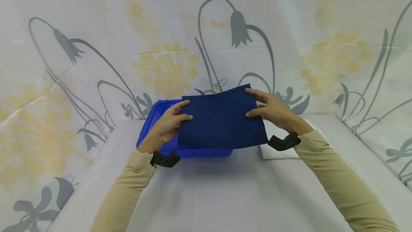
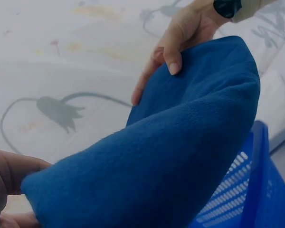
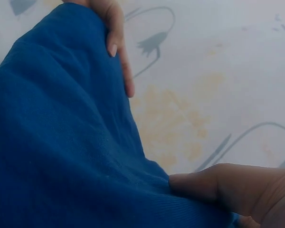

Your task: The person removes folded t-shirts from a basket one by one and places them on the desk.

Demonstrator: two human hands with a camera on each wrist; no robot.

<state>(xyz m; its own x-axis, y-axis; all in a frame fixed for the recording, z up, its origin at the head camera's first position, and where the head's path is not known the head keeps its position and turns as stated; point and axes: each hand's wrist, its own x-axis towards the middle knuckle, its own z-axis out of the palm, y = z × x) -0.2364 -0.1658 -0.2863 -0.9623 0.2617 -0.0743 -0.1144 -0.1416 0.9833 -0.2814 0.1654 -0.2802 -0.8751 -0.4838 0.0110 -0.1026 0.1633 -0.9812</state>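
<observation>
A folded navy cloth (image 1: 222, 121) is held up between both hands; the left hand (image 1: 168, 122) pinches its left edge, thumb on top and fingers (image 1: 186, 117) curled against the fabric; the right hand (image 1: 273, 110) pinches the right edge, thumb over the upper face and fingers (image 1: 254, 113) beneath. The cloth hangs just above a blue slotted basket (image 1: 154, 117), which sits under the left fingers on the white-covered tabletop (image 1: 206, 189); a folded white cloth (image 1: 280, 149) lies below the right wrist; a floral sheet (image 1: 167, 67) hangs behind the fingers.
</observation>
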